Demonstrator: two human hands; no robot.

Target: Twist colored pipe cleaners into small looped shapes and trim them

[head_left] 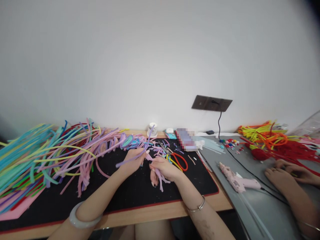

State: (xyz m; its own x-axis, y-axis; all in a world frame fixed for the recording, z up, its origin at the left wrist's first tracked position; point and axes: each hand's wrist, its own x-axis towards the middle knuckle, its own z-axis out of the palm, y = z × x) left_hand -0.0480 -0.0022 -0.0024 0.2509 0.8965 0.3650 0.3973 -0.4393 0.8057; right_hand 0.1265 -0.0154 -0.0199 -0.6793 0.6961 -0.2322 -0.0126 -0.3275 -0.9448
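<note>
My left hand [132, 162] is closed on a purple pipe cleaner [144, 146], whose one end stands up and whose other end sticks out to the left. Close beside it, my right hand [163, 168] pinches a bunch of pale lilac pipe cleaners [160, 178], with loose ends hanging below the fingers. Both hands meet above the black mat [130, 196]. Just beyond my right hand lie scissors with red-orange handles [181, 161], among short cut pieces of pipe cleaner [161, 151]. Where the fingers meet, the exact join of the pieces is hidden.
A large heap of coloured pipe cleaners [62, 156] covers the left side. A white cup [152, 129] stands by the wall. On the grey table rests a pink glue gun [238, 180] with its cord. Another person's hands [282, 173] work at the right, near red pipe cleaners [287, 151].
</note>
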